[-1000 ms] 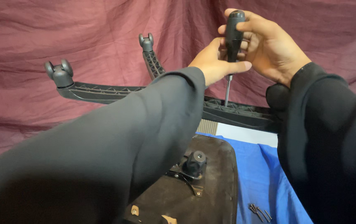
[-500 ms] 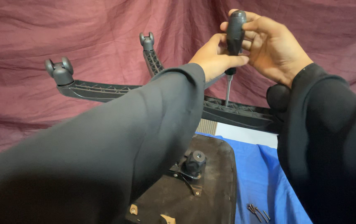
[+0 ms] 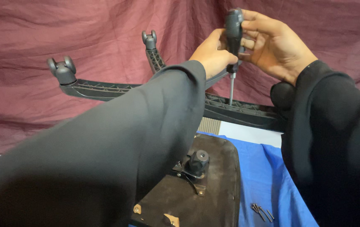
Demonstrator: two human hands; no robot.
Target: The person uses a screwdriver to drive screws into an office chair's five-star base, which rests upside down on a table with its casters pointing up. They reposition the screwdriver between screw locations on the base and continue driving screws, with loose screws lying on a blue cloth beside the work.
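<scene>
Black screwdriver [image 3: 233,31] stands upright at 12 o'clock on the chair base [image 3: 234,110]; left hand [image 3: 212,54] and right hand [image 3: 276,44] fingers wrap its handle, mid-turn; steady downward pressure likely comes next.

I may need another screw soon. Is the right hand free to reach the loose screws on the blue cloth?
Probably not at once: the right hand grips the screwdriver. The screws lie uncovered on the blue cloth.

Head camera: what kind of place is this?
Probably a makeshift home workspace for putting a chair together: a maroon cloth backdrop, a blue sheet with loose screws, and an upturned chair base.
</scene>
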